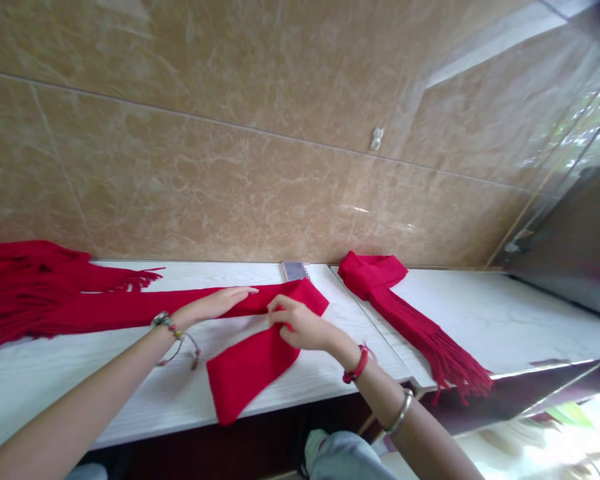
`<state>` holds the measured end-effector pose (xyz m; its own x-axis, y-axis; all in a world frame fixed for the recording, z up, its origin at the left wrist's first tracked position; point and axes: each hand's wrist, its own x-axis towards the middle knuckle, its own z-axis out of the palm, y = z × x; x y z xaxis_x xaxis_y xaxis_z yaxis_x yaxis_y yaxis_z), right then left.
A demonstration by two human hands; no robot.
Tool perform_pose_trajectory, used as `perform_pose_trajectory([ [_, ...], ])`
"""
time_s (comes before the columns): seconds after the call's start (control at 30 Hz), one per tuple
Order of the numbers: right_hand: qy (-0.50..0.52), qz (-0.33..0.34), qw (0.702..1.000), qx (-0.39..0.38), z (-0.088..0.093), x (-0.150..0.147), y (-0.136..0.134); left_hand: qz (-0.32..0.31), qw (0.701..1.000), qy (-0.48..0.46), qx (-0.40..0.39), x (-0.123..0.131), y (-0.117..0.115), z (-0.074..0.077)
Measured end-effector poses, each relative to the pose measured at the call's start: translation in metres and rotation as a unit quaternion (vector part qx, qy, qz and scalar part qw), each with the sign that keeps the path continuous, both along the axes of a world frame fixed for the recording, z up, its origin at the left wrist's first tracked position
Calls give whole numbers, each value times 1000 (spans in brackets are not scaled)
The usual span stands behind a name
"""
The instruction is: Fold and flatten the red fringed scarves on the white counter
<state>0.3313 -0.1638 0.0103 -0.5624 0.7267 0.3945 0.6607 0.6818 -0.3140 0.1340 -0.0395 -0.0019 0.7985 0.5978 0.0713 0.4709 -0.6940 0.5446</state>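
A long red scarf lies along the white table, bent at its right end so that one part runs back toward the front edge. My left hand lies flat on the scarf with fingers stretched out. My right hand pinches the scarf at the bend, fingers closed on the cloth. The folded part hangs slightly over the table's front edge.
A second red scarf with a fringe lies knotted on the right, its fringe over the edge. A heap of red scarves sits at far left. A small phone-like object lies by the brown tiled wall.
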Motion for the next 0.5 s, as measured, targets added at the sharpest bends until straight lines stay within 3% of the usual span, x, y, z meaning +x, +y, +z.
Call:
perform_pose_trajectory([
  [0.1, -44, -1, 999, -24, -18, -17, 12, 3, 980, -6, -198, -18, -16, 11],
  [0.17, -42, -67, 997, -8, -22, -11, 18, -4, 972, 37, -232, -26, -32, 13],
  [0.27, -45, -258, 965, 13, -22, 18, 25, -6, 981, 96, -170, -28, -52, 11],
  [0.37, -41, -449, 892, -37, -23, 51, 34, 14, 987, 125, -96, -21, -64, 7],
  [0.43, -20, -489, 867, -89, -25, 68, 42, 27, 989, 129, -66, -14, -66, 7],
  [0.5, -11, -486, 866, -114, -27, 79, 49, 41, 992, 116, -43, -9, -66, 8],
])
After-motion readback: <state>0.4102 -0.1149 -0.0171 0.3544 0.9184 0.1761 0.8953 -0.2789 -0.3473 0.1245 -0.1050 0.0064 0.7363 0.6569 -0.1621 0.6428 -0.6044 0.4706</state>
